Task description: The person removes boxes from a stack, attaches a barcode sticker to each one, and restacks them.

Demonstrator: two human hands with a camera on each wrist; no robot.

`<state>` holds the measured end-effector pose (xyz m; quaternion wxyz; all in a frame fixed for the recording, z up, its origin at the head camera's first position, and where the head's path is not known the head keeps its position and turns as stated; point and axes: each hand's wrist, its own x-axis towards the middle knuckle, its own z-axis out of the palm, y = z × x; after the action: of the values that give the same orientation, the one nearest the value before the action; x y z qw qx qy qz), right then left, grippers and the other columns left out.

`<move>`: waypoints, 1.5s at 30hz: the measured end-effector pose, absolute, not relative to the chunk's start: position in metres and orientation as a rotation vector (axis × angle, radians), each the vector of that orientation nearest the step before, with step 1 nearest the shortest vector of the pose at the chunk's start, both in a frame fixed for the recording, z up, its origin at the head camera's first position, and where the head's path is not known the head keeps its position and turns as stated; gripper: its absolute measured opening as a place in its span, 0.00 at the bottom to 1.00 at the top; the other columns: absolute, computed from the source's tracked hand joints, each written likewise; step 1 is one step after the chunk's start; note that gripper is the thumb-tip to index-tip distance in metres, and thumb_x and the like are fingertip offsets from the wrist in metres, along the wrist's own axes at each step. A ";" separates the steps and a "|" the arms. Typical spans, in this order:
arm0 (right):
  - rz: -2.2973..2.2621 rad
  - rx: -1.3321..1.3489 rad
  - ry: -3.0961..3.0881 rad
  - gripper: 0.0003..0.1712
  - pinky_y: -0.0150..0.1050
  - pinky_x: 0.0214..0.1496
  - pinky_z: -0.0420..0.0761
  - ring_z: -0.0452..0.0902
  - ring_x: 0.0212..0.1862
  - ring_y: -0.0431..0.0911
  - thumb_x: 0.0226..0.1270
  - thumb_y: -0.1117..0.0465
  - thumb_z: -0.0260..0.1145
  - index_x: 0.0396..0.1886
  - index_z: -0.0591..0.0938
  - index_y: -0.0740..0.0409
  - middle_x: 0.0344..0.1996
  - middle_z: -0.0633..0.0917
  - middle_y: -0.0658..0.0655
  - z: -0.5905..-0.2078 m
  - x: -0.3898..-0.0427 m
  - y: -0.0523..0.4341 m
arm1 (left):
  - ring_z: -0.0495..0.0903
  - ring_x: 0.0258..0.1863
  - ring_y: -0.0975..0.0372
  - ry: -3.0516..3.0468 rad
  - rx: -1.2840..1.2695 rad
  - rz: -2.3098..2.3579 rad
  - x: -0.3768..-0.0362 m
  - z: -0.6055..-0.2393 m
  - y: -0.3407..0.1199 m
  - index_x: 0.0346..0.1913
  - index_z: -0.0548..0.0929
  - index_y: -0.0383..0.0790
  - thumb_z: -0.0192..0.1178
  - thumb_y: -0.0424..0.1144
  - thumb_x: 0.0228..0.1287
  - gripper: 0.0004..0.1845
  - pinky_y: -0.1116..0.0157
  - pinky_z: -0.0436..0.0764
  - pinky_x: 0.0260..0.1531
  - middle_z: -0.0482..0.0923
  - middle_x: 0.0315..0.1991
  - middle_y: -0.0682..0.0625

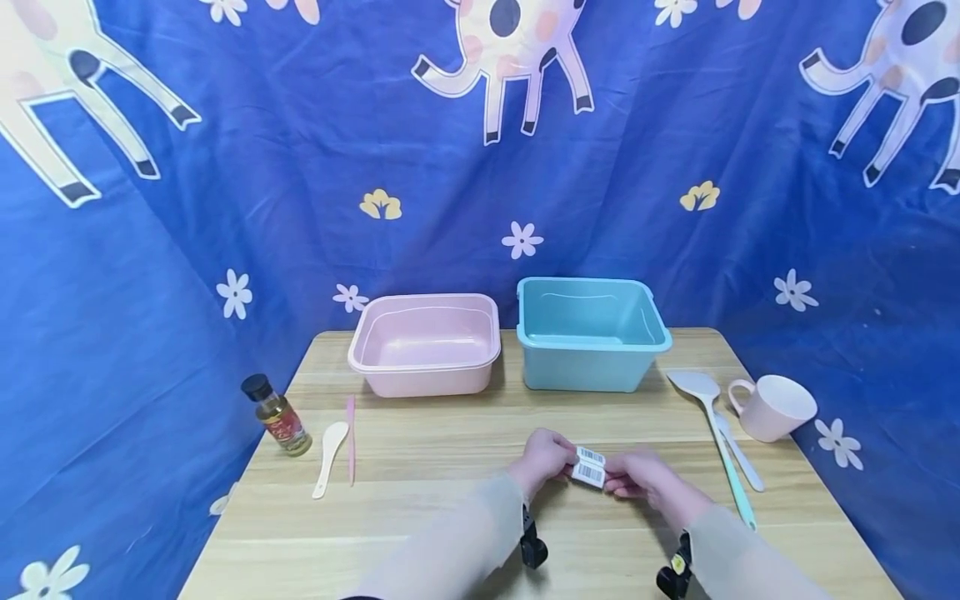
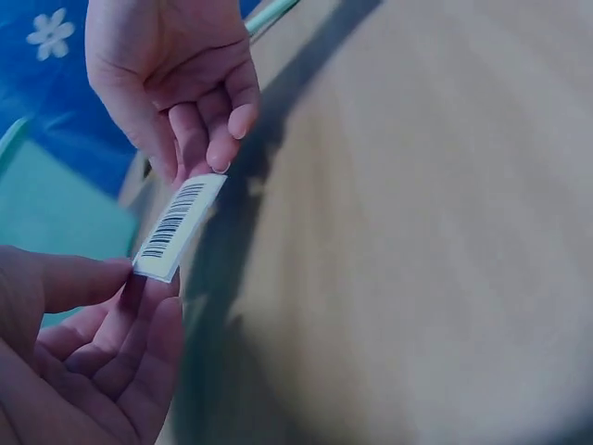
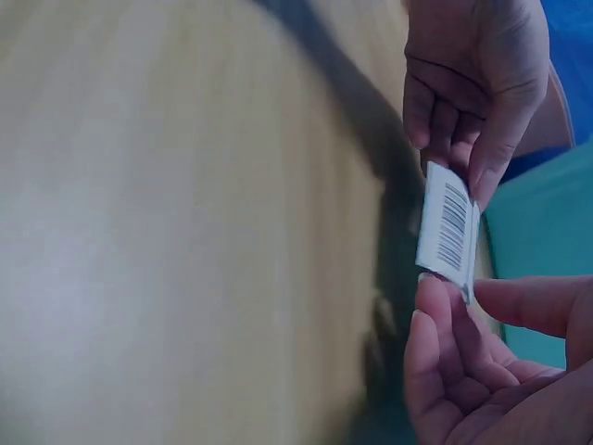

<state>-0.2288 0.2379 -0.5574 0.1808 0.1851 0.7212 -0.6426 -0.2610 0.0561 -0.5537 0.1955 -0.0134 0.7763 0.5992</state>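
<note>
Both hands hold a small white barcode label point(image 1: 589, 467) between them, raised above the table, with a crease across its middle and a printed barcode on each half. My left hand point(image 1: 546, 460) pinches its left end between thumb and fingers. At the opposite end, my right hand point(image 1: 643, 477) pinches it in the same way. In the left wrist view the label point(image 2: 176, 227) shows one barcode face up, its near edge under the left thumb. The right wrist view shows the label point(image 3: 450, 227) bent at the fold, the right thumb against its edge.
A pink basin point(image 1: 427, 382) and a teal basin point(image 1: 585, 367) stand at the back. To the left are a bottle point(image 1: 282, 421), a white spoon point(image 1: 330, 457) and a pink stick point(image 1: 351, 440). A turner point(image 1: 716, 425), a pale-handled utensil point(image 1: 742, 454) and a mug point(image 1: 776, 408) lie right.
</note>
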 end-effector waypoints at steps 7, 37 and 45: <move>-1.869 0.416 2.078 0.13 0.31 0.26 0.81 0.80 0.22 0.41 0.64 0.73 0.63 0.45 0.78 0.78 0.23 0.84 0.59 -0.525 -0.262 0.215 | 0.78 0.20 0.63 2.119 -0.117 1.847 -0.287 -0.534 0.031 0.39 0.85 0.29 0.63 0.22 0.58 0.06 0.69 0.79 0.21 0.82 0.26 0.45; -1.981 0.128 2.349 0.09 0.43 0.39 0.83 0.83 0.33 0.52 0.62 0.71 0.67 0.40 0.82 0.73 0.34 0.85 0.64 -0.464 -0.284 0.148 | 0.84 0.28 0.61 2.086 -0.044 2.110 -0.294 -0.481 -0.036 0.42 0.85 0.27 0.66 0.26 0.58 0.09 0.67 0.81 0.30 0.86 0.32 0.44; -1.399 -0.648 3.322 0.16 0.48 0.48 0.73 0.74 0.44 0.54 0.56 0.68 0.73 0.45 0.83 0.64 0.40 0.79 0.57 -0.459 -0.272 0.141 | 0.83 0.27 0.62 2.072 -0.094 2.152 -0.293 -0.474 -0.036 0.40 0.84 0.26 0.65 0.26 0.59 0.08 0.67 0.81 0.29 0.84 0.30 0.46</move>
<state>-0.2723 0.1410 -0.4591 -0.2574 -0.1710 0.8764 -0.3692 -0.2925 -0.0363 -0.4736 0.0762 -0.0314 0.6912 0.7179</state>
